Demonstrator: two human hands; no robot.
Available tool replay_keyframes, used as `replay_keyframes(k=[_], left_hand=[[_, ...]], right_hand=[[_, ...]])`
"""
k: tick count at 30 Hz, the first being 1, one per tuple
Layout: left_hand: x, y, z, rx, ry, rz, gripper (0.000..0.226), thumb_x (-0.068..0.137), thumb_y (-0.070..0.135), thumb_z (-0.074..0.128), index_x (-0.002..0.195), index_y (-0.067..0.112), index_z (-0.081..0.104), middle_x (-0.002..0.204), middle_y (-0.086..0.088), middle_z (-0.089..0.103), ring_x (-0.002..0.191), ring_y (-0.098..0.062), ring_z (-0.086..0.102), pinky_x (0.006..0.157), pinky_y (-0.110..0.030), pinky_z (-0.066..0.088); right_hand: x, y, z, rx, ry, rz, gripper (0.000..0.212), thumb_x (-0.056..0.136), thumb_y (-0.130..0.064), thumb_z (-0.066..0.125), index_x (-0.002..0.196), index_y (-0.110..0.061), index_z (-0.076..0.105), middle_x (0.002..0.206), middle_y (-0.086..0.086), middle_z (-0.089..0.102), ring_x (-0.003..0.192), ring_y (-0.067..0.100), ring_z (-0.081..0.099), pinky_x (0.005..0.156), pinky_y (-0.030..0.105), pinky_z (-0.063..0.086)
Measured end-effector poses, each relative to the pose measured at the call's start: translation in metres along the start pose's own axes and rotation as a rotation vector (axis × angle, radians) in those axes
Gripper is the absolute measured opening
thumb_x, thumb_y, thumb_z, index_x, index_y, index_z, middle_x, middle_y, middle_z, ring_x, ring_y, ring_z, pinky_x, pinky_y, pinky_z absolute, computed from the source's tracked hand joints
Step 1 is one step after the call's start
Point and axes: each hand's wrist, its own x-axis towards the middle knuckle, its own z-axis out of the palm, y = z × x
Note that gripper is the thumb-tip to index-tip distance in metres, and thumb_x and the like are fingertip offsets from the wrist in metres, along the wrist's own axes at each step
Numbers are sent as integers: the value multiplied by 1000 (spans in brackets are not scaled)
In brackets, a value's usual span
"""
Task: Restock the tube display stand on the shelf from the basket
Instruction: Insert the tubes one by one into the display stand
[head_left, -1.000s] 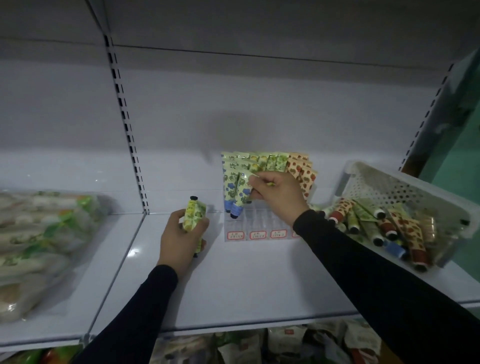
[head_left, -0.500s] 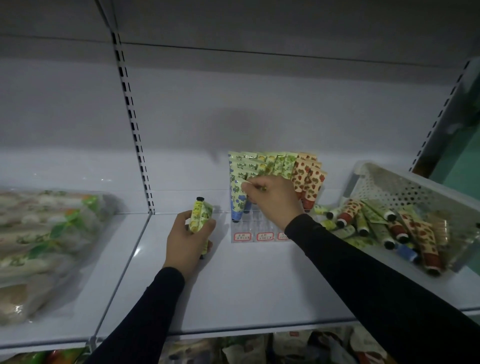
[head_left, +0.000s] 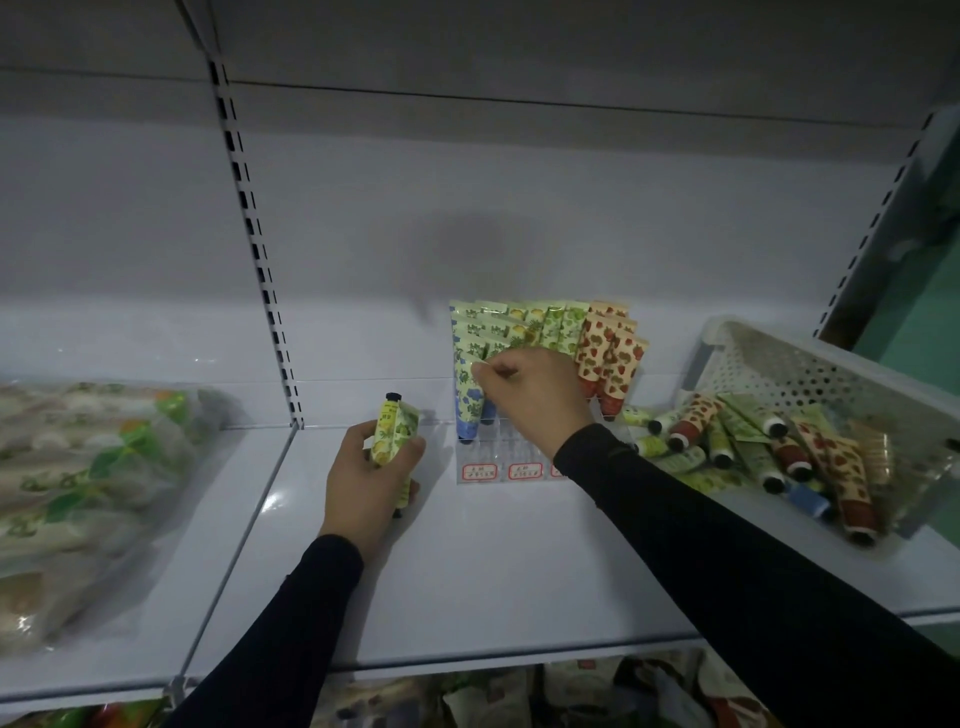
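Right hand (head_left: 530, 397) pinches top edge of blue-capped tube (head_left: 469, 400) standing in display stand (head_left: 511, 462) on shelf (head_left: 493, 571); left hand (head_left: 366, 480) grips yellow-green tubes (head_left: 393, 436) upright beside stand; basket (head_left: 810, 374) of tubes at right

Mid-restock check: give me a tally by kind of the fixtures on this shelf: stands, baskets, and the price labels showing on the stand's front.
Display stand: 1
Basket: 1
Red-bordered price labels: 3, the third partly behind the right sleeve
Total: 5
Loose tubes in the basket are too piled up to count.
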Motion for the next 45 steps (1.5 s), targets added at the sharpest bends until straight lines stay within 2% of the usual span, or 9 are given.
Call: replay_keyframes(k=[5,8,11,24,26,30,34,42,45], left_hand=[[0,-1,0,-9,5,-6,30,86,30,73,111,26,57,92,-9,67,63,-22,62,50,-25,50],[0,0,0,0,0,-8,31,86,30,73,112,25,57,92,-9,67,60,-21,63,50,-26,50],[0,-1,0,3,3,-8,32,86,31,73,113,25,56,93,-10,67,61,-21,63,50,-26,50],[-2,1,1,-1,6,5,27,86,27,73,108,26,58,93,-9,67,68,-24,63,47,-21,48],[-2,1,0,2,7,2,29,86,28,73,111,25,58,94,-9,67,68,-23,63,47,-21,49],[-3,2,1,-4,1,-3,28,87,27,73,110,25,57,91,-8,66,61,-20,62,47,-22,50],[-2,1,1,-11,5,-7,29,86,28,73,111,26,58,91,-9,67,62,-21,62,48,-23,50],[-2,0,0,-11,-2,-14,31,86,29,73,112,27,57,94,-9,67,70,-25,64,48,-23,50],[-2,0,0,-3,0,-7,30,86,29,73,112,26,58,93,-9,67,68,-23,64,48,-23,50]], right_hand=[[5,1,2,-32,-8,2,36,91,-25,62,56,-18,55,49,-11,49,47,5,46,53,7,33],[9,4,2,-3,-30,20,40,91,-27,62,61,-1,62,58,10,62,58,25,58,62,26,48],[11,7,4,23,-34,18,41,91,-27,62,63,4,62,62,19,62,63,33,59,66,34,52],[11,4,7,43,2,33,49,87,-24,69,51,-2,45,52,19,45,50,16,35,56,25,35],[11,5,7,39,1,30,50,87,-24,69,49,-7,42,49,11,38,50,15,33,55,25,34],[13,3,9,19,-8,22,50,88,-26,68,51,0,45,54,22,49,50,18,36,56,29,40],[13,0,10,3,-14,26,49,88,-26,68,50,-8,43,49,11,39,49,15,32,55,26,34],[11,2,12,10,-1,12,49,87,-24,68,49,-7,43,48,7,36,50,16,31,55,27,32],[9,3,12,3,1,14,55,87,-25,68,46,-14,34,47,3,32,49,15,29,54,28,29]])
